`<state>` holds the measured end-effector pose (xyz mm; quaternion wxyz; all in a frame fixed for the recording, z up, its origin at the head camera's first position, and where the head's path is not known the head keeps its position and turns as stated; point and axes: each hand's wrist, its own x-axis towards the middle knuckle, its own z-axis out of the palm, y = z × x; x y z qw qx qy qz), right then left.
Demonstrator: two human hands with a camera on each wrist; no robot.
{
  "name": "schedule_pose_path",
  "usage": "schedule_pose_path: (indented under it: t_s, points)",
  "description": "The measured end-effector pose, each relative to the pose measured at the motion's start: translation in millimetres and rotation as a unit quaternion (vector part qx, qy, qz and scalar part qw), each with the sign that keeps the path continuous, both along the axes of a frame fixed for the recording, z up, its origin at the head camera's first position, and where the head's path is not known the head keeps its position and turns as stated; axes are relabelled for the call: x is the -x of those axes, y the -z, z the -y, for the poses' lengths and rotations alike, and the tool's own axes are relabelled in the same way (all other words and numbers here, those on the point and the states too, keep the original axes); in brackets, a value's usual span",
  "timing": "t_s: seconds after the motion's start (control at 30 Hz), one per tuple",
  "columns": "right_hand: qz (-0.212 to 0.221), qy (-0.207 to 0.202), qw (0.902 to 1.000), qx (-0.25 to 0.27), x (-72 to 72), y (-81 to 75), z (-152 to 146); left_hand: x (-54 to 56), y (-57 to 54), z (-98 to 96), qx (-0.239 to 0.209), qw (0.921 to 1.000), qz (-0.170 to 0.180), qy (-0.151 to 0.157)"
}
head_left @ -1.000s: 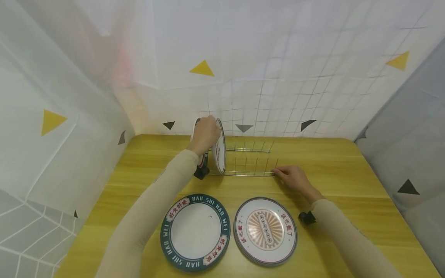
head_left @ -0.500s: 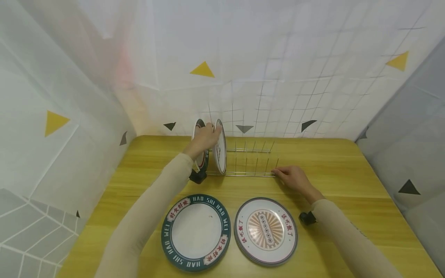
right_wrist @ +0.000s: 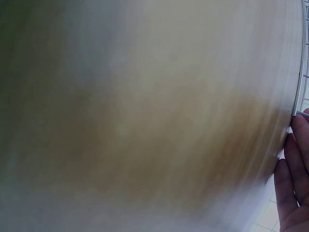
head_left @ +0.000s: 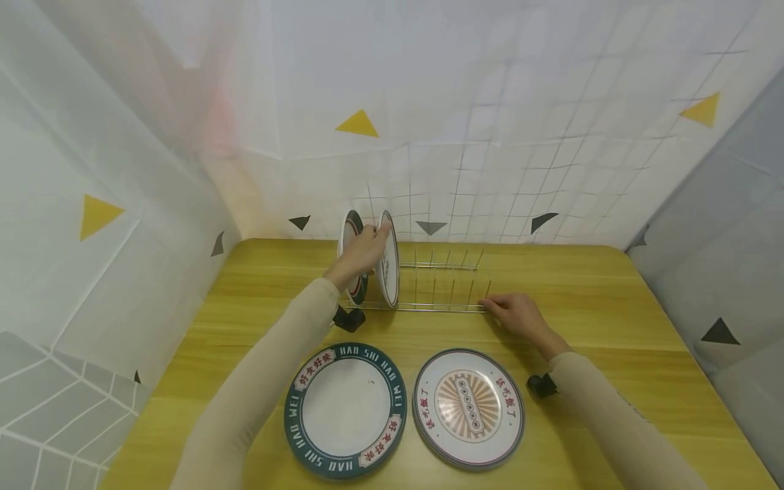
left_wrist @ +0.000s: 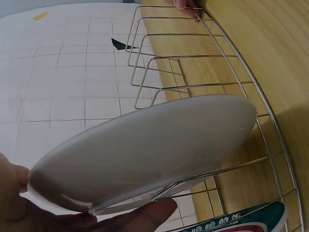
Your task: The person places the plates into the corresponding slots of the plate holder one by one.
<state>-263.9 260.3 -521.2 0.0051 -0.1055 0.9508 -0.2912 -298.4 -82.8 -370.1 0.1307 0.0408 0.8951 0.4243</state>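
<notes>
Near the left end of a wire dish rack (head_left: 437, 309), a white plate (head_left: 389, 265) stands on edge. My left hand (head_left: 360, 253) holds this plate by its edge, with the thumb and fingers on opposite sides of the plate (left_wrist: 145, 150) in the left wrist view. Just left of it, a green-rimmed plate (head_left: 358, 294) stands upright in the rack, partly covered by the hand. At the rack's front right corner my right hand (head_left: 517, 313) pinches the wire end. The right wrist view catches only the fingers (right_wrist: 292, 164) of that hand beside the wire.
In front of the rack, a green-rimmed plate (head_left: 344, 468) lies flat at left. Beside it lies a white plate with a sunburst print (head_left: 468, 408), seemingly stacked on another. Several slots on the rack's right hold no plate. A pale sheet (head_left: 392, 163) hangs behind the wooden table (head_left: 582, 272).
My left hand has slid down from the top of the white plate, uncovering more of the green-rimmed plate. The white plate stays nearly in place. My right hand has kept still on the rack.
</notes>
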Motion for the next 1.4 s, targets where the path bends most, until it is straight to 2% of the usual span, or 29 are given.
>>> schedule_pose_path:
  t_s: [0.27,0.43,0.57,0.73,0.83,0.93,1.07,1.23,1.4]
  points:
    - [-0.002,-0.003,1.0000,0.001,-0.9,-1.2,2,-1.9,4.8,2.7,-0.051,0.9986,-0.004,-0.012]
    - [-0.004,-0.002,1.0000,-0.002,-0.6,-0.7,1,-8.3,1.4,4.4,-0.095,0.9951,-0.019,-0.019]
    - [-0.006,-0.002,1.0000,-0.005,-0.6,-1.4,1,-19.5,-5.1,11.1,-0.097,0.9937,-0.053,-0.016]
    - [-0.011,-0.001,0.9999,-0.005,-0.5,-0.7,1,-39.4,-11.9,25.7,-0.145,0.9850,-0.094,0.002]
    - [-0.012,-0.003,0.9999,-0.005,-0.5,1.2,1,-53.1,-11.3,35.1,-0.174,0.9789,-0.107,0.008]
    - [-0.010,-0.001,0.9999,-0.002,-0.7,2.6,1,-65.4,-6.3,44.5,-0.194,0.9739,-0.116,0.021]
    - [-0.007,0.002,1.0000,0.000,-1.1,3.2,1,-79.1,6.9,58.2,-0.210,0.9691,-0.122,0.045]
    - [0.000,0.003,1.0000,-0.001,-0.7,3.5,1,-90.4,27.4,79.6,-0.231,0.9627,-0.125,0.066]
    - [0.006,0.008,0.9999,0.003,-0.8,2.8,1,-98.5,44.3,100.2,-0.235,0.9599,-0.123,0.090]
